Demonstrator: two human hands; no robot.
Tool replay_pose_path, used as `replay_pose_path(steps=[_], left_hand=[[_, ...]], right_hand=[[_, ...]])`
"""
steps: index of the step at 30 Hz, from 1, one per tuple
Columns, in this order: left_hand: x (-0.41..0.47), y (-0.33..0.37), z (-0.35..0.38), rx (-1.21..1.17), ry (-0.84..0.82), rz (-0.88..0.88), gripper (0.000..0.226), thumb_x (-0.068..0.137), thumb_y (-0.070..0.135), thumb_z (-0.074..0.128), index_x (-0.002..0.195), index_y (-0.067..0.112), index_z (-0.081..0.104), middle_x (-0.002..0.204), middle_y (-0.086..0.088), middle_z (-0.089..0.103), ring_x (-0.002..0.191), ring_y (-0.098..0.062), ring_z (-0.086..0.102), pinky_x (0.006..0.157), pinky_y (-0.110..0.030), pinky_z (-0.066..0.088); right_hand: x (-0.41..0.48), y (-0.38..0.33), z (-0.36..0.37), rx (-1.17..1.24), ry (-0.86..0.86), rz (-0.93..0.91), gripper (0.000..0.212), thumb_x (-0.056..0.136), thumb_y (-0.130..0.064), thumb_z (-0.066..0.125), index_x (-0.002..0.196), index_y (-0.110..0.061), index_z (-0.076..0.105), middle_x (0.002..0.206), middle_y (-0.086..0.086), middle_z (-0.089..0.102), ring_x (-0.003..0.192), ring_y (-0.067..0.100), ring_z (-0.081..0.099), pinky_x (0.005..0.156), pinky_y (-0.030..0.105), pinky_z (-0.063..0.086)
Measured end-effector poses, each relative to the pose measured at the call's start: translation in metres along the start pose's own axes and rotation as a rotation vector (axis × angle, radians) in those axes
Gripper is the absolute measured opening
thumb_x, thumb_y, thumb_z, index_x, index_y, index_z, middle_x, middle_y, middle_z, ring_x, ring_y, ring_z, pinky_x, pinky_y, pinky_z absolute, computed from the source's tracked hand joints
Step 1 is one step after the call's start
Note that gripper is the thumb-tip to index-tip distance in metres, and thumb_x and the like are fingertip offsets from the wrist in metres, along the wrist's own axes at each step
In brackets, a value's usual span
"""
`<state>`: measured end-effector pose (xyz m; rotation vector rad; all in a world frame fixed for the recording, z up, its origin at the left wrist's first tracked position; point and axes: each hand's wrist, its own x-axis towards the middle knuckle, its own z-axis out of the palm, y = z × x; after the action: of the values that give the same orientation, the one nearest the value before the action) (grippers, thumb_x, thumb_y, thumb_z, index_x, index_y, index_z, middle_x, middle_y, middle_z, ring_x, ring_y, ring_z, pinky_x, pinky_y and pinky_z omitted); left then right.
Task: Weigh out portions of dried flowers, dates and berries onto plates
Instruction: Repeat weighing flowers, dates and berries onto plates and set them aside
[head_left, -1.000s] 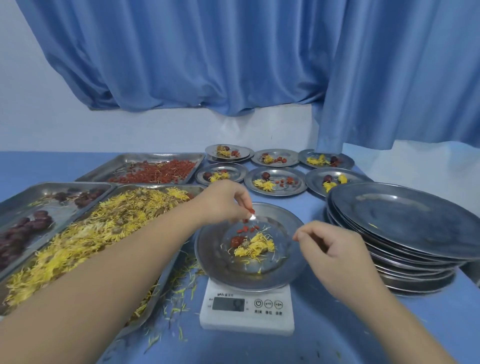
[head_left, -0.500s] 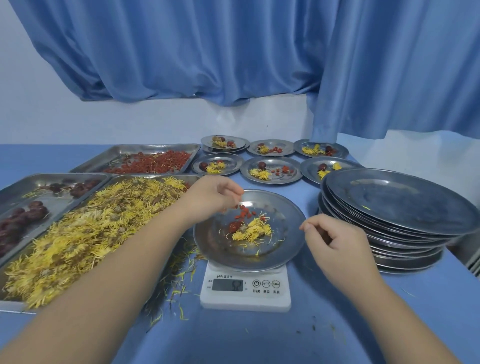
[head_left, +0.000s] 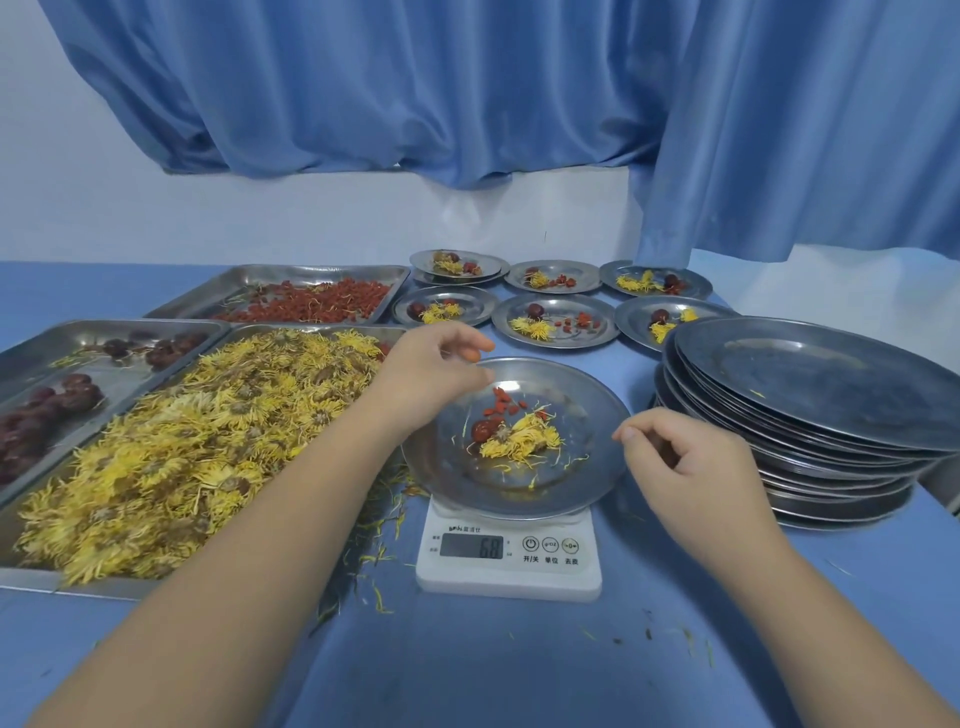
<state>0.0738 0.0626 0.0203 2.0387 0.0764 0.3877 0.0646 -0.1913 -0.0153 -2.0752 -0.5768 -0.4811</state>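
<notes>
Squarely between the two hands sits the round steel plate (head_left: 587, 483) on the white digital scale (head_left: 509, 571), holding a clump of yellow dried flowers (head_left: 522, 441), one dark red date (head_left: 483, 430) and a few red berries (head_left: 503, 401). The left hand (head_left: 431, 376) hovers over the plate's upper-left rim with thumb and forefinger close together. An orange-red speck shows at their tips, but I cannot tell whether a berry is pinched. The right hand (head_left: 680, 460) lies just beside the right rim, fingers loosely curled and holding nothing. Any further berries would likely come from the rectangular steel berry tray (head_left: 223, 291), up and left in the frame, nearer the left hand.
</notes>
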Motion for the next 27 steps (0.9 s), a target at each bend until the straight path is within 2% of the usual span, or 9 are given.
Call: replay_pose_path(steps=[4,7,9,13,15,19,22,27], left_hand=[[-0.003,0.007,0.002,0.008,-0.031,0.0,0.012,0.083,0.027,0.075,0.094,0.027,0.07,0.091,0.006,0.072,0.082,-0.012,0.07,0.078,-0.031,0.059],[-0.011,0.004,-0.001,-0.174,-0.024,-0.071,0.009,0.092,0.021,0.066,0.098,0.019,0.072,0.098,0.001,0.074,0.088,-0.015,0.074,0.083,-0.037,0.059],[-0.017,0.001,-0.005,-0.276,0.0,-0.091,0.011,0.095,0.017,0.061,0.099,0.017,0.072,0.104,-0.002,0.074,0.09,-0.019,0.074,0.08,-0.035,0.059],[-0.03,-0.005,-0.021,-0.535,0.053,-0.103,0.017,0.097,0.014,0.055,0.096,0.018,0.072,0.096,-0.001,0.074,0.091,-0.023,0.073,0.072,-0.031,0.056],[-0.035,-0.007,-0.028,-0.647,0.084,-0.116,0.018,0.096,0.014,0.053,0.095,0.018,0.07,0.089,0.002,0.072,0.083,-0.019,0.072,0.069,-0.029,0.054],[-0.042,-0.01,-0.035,-0.902,0.136,-0.206,0.015,0.094,0.018,0.051,0.093,0.018,0.066,0.081,0.002,0.068,0.069,-0.016,0.067,0.062,-0.027,0.05],[-0.045,-0.012,-0.037,-1.035,0.135,-0.248,0.012,0.09,0.021,0.054,0.092,0.018,0.065,0.08,0.001,0.067,0.07,-0.019,0.068,0.063,-0.027,0.05],[-0.047,-0.012,-0.037,-1.147,0.127,-0.255,0.014,0.086,0.024,0.055,0.089,0.017,0.067,0.085,-0.002,0.068,0.076,-0.022,0.071,0.069,-0.03,0.048]], right_hand=[[0.001,0.002,-0.002,-0.002,0.015,0.02,0.022,0.085,-0.012,0.06,0.07,-0.028,0.064,0.059,-0.015,0.058,0.054,0.003,0.05,0.052,0.008,0.036],[0.002,0.005,-0.002,-0.015,0.013,0.037,0.02,0.085,-0.017,0.059,0.069,-0.029,0.063,0.061,-0.013,0.059,0.055,0.005,0.051,0.052,0.01,0.037],[0.001,0.007,0.0,-0.033,-0.025,0.078,0.016,0.084,-0.022,0.059,0.07,-0.03,0.061,0.063,-0.009,0.059,0.054,0.007,0.051,0.049,0.014,0.038],[0.001,0.008,0.006,-0.069,-0.087,0.203,0.016,0.086,-0.031,0.058,0.073,-0.027,0.049,0.06,-0.001,0.061,0.049,0.009,0.055,0.049,0.028,0.042],[0.002,0.006,0.009,0.016,-0.109,0.296,0.017,0.086,-0.03,0.057,0.076,-0.023,0.045,0.06,0.004,0.064,0.045,0.016,0.06,0.049,0.03,0.046],[0.003,0.003,0.013,0.263,-0.165,0.464,0.017,0.089,-0.015,0.056,0.079,-0.014,0.043,0.054,0.004,0.065,0.042,0.025,0.061,0.038,0.028,0.041],[0.004,0.001,0.012,0.429,-0.191,0.536,0.019,0.091,-0.004,0.053,0.078,-0.012,0.042,0.052,0.008,0.059,0.043,0.024,0.059,0.038,0.027,0.04],[0.002,0.001,0.014,0.644,-0.144,0.58,0.025,0.092,0.004,0.051,0.076,-0.013,0.043,0.047,0.0,0.05,0.043,0.017,0.056,0.04,0.023,0.042]])
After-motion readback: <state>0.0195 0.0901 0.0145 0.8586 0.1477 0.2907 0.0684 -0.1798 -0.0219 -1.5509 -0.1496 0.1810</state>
